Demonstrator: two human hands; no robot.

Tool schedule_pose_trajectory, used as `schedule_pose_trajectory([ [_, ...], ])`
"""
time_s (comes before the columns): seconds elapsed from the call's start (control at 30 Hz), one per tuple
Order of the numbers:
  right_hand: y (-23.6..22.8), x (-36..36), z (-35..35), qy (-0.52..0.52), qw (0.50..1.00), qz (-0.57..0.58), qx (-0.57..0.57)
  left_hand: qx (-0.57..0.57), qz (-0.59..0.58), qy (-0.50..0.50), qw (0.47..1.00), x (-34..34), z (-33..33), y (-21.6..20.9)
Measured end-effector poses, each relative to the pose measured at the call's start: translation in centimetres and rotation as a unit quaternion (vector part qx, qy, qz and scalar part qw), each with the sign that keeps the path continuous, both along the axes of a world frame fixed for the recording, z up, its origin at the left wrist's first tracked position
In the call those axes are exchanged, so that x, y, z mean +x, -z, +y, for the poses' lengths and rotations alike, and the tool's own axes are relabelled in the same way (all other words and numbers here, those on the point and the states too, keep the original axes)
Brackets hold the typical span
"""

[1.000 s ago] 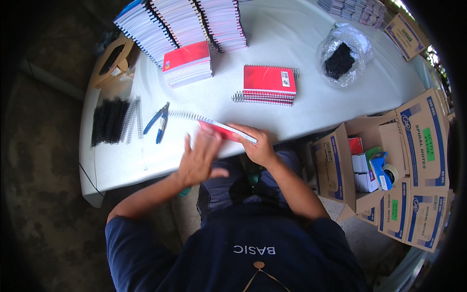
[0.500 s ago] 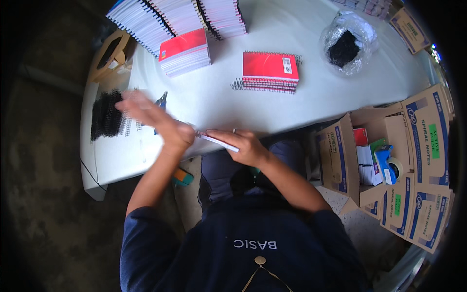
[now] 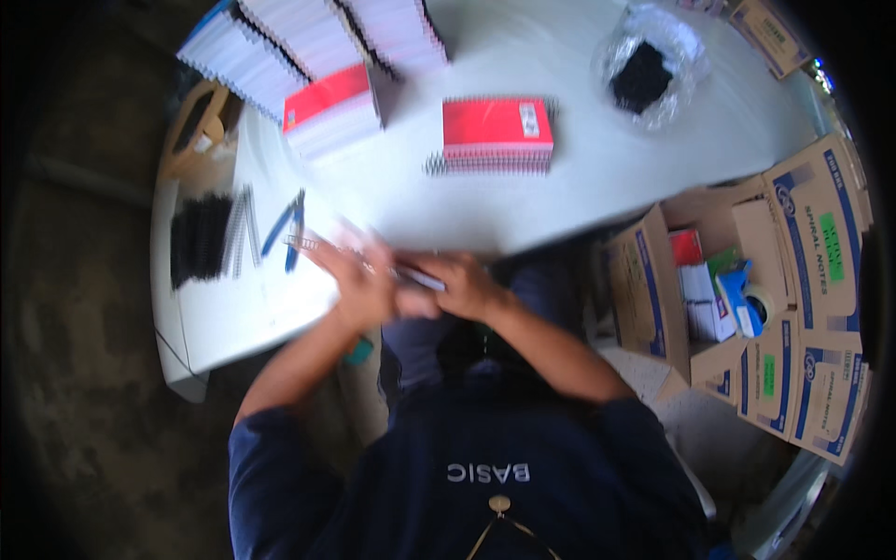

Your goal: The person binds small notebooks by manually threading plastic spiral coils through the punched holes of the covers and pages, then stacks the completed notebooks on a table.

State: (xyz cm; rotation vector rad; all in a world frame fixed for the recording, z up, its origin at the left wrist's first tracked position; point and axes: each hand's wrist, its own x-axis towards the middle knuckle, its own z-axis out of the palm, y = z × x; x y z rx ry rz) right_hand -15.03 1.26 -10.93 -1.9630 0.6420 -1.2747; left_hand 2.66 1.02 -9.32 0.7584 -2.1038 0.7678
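My right hand (image 3: 467, 285) grips a small notebook (image 3: 422, 278) held edge-on above my lap, at the table's near edge. Across its far side lies my left hand (image 3: 359, 285), smeared by motion, its fingers stretched out. A thin spiral binding coil (image 3: 301, 243) sticks out to the left past those fingers; whether it runs through the notebook's holes is hidden by the hands. Just beyond the coil's end, blue-handled pliers (image 3: 285, 229) rest on the table. Left of them is a pile of black binding coils (image 3: 201, 238) with a few loose ones alongside.
Red spiral notebooks (image 3: 495, 126) are stacked mid-table, and a red-topped pile (image 3: 327, 107) stands before tall paper stacks (image 3: 341, 37). A plastic bag (image 3: 691, 65) holds black material. At right, an open carton (image 3: 644, 289) contains notepads and a blue tape dispenser (image 3: 742, 303).
My left hand has swung rightward and down from above the coils onto the notebook. The coil now shows beyond its fingers. The whole view has shifted slightly; my right hand keeps its grip.
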Motion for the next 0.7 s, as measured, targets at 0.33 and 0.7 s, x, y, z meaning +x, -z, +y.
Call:
schedule_pose_trajectory([
  [0.33,1.1,0.4,-0.3,-0.016,0.997,-0.008,0.072,0.053,0.062,-0.126,0.989,-0.4,-1.5,-1.0],
  [0.7,0.2,0.1,-1.1,-0.036,0.998,-0.005,0.059,0.125,0.13,-0.158,0.971,-1.7,-1.8,-1.5],
])
